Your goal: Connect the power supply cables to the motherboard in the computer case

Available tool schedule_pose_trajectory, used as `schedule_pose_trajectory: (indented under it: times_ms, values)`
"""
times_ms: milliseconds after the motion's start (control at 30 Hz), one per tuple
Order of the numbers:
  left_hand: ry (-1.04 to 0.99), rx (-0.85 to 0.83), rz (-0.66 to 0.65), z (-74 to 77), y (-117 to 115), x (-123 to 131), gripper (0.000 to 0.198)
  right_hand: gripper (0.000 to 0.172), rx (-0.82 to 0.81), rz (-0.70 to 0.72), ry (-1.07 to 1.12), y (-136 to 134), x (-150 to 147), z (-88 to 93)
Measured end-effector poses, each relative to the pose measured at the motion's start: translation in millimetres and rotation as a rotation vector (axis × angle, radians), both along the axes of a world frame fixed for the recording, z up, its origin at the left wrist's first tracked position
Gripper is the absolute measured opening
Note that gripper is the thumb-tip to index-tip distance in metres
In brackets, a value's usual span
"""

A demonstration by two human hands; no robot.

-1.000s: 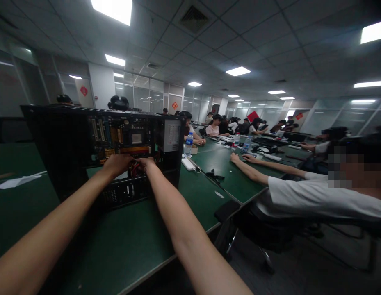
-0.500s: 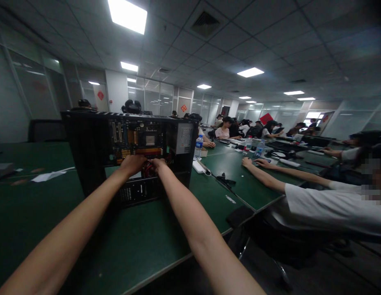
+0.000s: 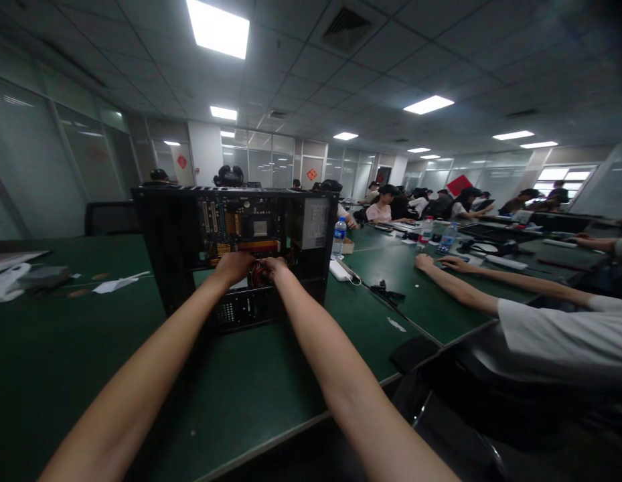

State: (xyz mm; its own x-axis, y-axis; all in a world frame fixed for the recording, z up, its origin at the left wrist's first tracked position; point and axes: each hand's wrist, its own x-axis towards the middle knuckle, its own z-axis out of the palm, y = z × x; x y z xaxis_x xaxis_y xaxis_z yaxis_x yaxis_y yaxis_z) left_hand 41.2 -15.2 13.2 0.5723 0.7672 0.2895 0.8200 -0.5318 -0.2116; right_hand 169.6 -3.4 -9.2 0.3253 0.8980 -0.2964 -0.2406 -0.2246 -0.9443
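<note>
An open black computer case [image 3: 175,248] stands on its side on the green table [image 3: 64,348], its motherboard [image 3: 240,224] facing me. Both my arms reach into it. My left hand [image 3: 234,265] is curled below the motherboard's orange edge. My right hand [image 3: 274,266] is curled just beside it. Between them lies a bundle of red and dark cables [image 3: 259,273] that both hands touch. The fingertips are hidden inside the case. A grey power supply [image 3: 315,224] sits at the case's right end.
White paper [image 3: 114,284] and a grey object [image 3: 42,276] lie at the left. A water bottle [image 3: 339,236] and a white power strip [image 3: 339,270] stand right of the case. A person's arm [image 3: 456,284] in a white sleeve rests on the table at right. Several people sit further back.
The view has swung left, so the case and my hands now sit further right in the picture. My hands stay at the same spot on the cables inside the case.
</note>
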Motion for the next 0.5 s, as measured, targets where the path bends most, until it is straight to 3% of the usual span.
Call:
schedule_pose_trajectory:
  times_ms: [500]
  values:
    - [-0.045, -0.005, 0.101, -3.5, 3.0, -0.9, 0.04, 0.023, -0.002, 0.042, -0.08, 1.4, 0.5, -5.5]
